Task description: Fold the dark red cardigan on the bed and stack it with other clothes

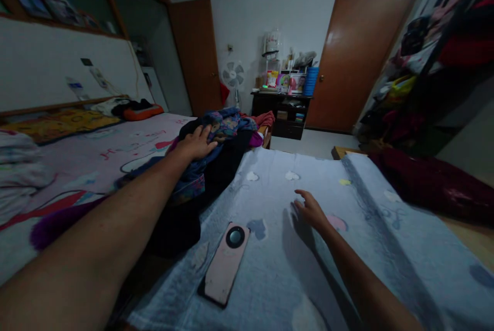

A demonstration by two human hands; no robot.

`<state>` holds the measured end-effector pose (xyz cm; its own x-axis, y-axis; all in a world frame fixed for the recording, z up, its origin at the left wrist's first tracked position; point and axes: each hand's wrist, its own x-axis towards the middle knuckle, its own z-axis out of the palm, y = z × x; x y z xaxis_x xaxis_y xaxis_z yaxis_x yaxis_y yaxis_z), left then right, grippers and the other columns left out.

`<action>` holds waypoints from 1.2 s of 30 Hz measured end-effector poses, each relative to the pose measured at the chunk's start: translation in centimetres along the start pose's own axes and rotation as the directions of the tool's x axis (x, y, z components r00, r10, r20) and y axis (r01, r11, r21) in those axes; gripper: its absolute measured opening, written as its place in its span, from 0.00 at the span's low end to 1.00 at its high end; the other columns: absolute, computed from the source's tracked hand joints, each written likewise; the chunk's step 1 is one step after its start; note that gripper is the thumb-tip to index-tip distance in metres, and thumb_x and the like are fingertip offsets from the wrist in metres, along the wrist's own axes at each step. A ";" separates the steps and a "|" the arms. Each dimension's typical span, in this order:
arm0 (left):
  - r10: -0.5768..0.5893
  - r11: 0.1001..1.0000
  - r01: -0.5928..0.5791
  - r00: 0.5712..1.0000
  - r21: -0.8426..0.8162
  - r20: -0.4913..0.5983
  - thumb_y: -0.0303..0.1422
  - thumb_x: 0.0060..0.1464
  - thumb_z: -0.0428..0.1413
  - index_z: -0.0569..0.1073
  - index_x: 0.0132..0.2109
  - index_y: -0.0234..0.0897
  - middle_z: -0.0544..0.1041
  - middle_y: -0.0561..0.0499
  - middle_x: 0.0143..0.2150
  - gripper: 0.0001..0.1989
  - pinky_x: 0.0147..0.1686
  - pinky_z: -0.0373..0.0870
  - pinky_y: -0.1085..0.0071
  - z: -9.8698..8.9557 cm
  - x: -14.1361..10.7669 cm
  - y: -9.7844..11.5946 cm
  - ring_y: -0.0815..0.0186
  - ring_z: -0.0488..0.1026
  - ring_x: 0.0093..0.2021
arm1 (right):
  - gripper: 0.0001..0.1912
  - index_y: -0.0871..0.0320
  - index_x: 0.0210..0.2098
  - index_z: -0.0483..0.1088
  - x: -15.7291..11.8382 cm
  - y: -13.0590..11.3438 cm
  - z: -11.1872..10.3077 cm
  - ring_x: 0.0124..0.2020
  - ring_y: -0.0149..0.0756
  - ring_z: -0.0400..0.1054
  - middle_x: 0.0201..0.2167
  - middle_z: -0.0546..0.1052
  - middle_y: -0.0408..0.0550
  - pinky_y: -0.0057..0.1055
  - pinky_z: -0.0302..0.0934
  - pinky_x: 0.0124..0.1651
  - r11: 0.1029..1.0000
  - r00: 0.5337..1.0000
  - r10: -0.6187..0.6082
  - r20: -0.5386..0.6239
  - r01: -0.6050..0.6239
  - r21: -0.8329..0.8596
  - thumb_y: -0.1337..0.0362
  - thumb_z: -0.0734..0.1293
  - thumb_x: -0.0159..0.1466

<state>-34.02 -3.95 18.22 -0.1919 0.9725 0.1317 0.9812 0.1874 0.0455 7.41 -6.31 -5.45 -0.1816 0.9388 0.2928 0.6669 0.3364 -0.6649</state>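
My left hand (198, 143) lies on a pile of dark clothes, with its fingers stretched out over a blue flowered garment (224, 125). Black cloth (227, 163) from the same pile spreads beneath and to the right of that arm. My right hand (311, 210) is over the pale blue blanket (266, 269) with heart shapes, its index finger pointing left and its fingers apart, holding nothing. A shadow falls beside it on the blanket. Between my arms a pink phone (226, 266) lies with its round camera ring facing up.
A pink printed bed sheet (131, 148) stretches out at left. Dark red cloth (432, 179) lies at the blanket's right edge. Farther back are a white fan (233, 74), a dark cabinet (281, 115) and a brown door (339, 53). Clothes hang on a rack (436, 48) at right.
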 end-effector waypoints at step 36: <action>0.392 0.911 -0.394 0.919 -0.117 -0.042 0.39 0.63 0.41 0.61 0.65 0.42 0.58 0.47 0.69 0.26 0.64 0.44 0.45 23.8 -18.0 31.9 0.53 0.50 0.69 | 0.07 0.54 0.31 0.60 -5.4 14.6 -27.6 0.25 0.26 0.66 0.26 0.66 0.39 0.19 0.67 0.27 0.284 0.385 0.897 -0.217 -0.127 0.950 0.73 0.58 0.58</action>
<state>1.22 -12.16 -6.22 0.2077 0.9613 0.1808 0.9677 -0.2289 0.1057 38.06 -8.49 2.23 0.6851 0.6471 -0.3347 -0.4744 0.0476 -0.8790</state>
